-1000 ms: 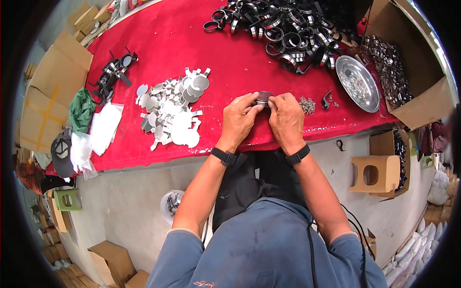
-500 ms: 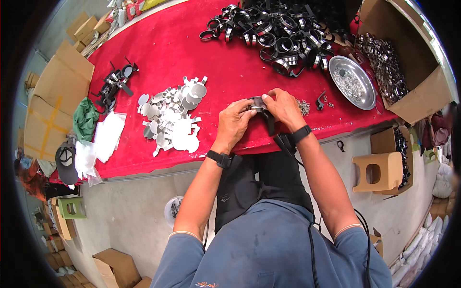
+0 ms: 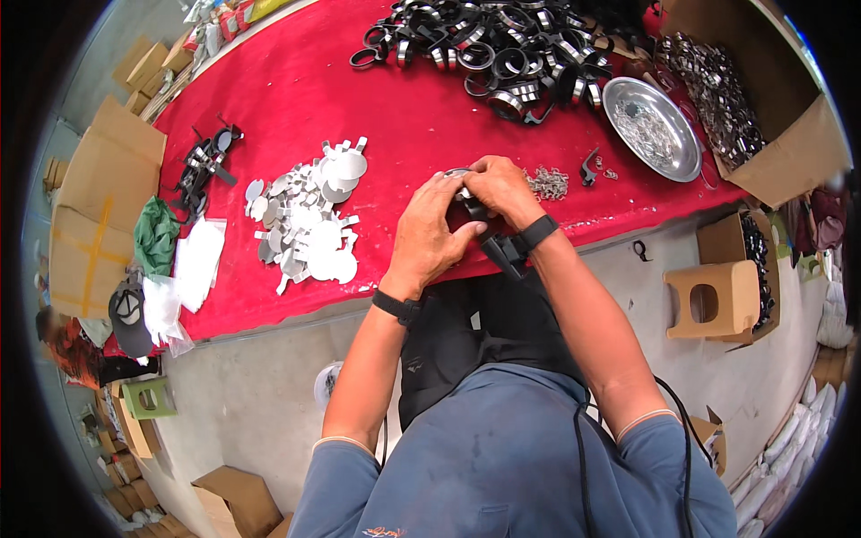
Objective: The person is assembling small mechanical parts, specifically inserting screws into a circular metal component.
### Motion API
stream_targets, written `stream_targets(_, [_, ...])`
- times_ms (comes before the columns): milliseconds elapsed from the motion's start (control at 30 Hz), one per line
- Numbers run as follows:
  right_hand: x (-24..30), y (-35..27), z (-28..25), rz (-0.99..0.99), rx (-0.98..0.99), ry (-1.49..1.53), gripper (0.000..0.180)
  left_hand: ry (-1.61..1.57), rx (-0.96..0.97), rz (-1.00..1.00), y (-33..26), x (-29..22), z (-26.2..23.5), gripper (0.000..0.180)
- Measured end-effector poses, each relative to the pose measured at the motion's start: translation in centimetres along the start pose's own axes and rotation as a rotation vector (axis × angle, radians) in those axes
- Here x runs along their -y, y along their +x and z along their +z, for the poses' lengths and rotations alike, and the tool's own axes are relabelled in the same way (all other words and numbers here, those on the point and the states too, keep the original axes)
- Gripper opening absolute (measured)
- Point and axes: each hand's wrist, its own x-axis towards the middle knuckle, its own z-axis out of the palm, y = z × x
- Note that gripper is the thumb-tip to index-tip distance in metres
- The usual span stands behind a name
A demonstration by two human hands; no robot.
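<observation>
Over the front edge of the red-covered table (image 3: 395,117), my two hands are together around a black ring-shaped part (image 3: 473,208) with a shiny metal rim. My left hand (image 3: 426,235) grips its left side, fingers curled over the top and thumb below. My right hand (image 3: 502,190) pinches it from the right, its fingertips at the upper edge. Fingers hide much of the part. Just right of my hands lie a heap of small metal pieces (image 3: 547,183) and a black lever-like piece (image 3: 589,168). To the left is a pile of flat silver discs with tabs (image 3: 309,224).
Black rings with metal bands (image 3: 511,63) are heaped at the back. A silver dish (image 3: 671,170) of thin metal pieces stands at right, beside a cardboard box (image 3: 789,170) of metal parts. Black parts (image 3: 204,166), a green cloth (image 3: 158,235) and plastic bags (image 3: 199,260) lie at left.
My view has shifted slightly, so the table's things sit further left. The ring part has been turned and drawn nearer to me, with my left hand now spread more around it.
</observation>
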Motion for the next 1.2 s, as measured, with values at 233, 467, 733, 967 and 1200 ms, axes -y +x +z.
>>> stream_targets(233, [-5.6,-4.2,-4.5,-0.293,-0.303,0.014,0.03,-0.001,0.0,0.036,0.7,0.2,-0.2,0.069])
stream_targets(467, [-11.2,-6.4,-17.8,-0.101,-0.663,-0.249,0.017,0.006,0.028,-0.031,0.8,0.0,-0.4,0.067])
stream_targets(733, [-8.8,-6.8,-9.6,-0.534,-0.232,-0.141,0.016,0.013,0.056,-0.071,0.9,0.1,-1.0,0.067])
stream_targets(967, [-5.6,-3.1,-5.9,-0.676,-0.265,-0.497,0.017,-0.035,0.057,-0.075,1.0,0.2,-1.0,0.067])
stream_targets(1200, [-4.8,-2.2,-4.6,-0.795,-0.128,-0.669,0.015,-0.04,0.031,-0.092,0.8,0.4,-0.8,0.064])
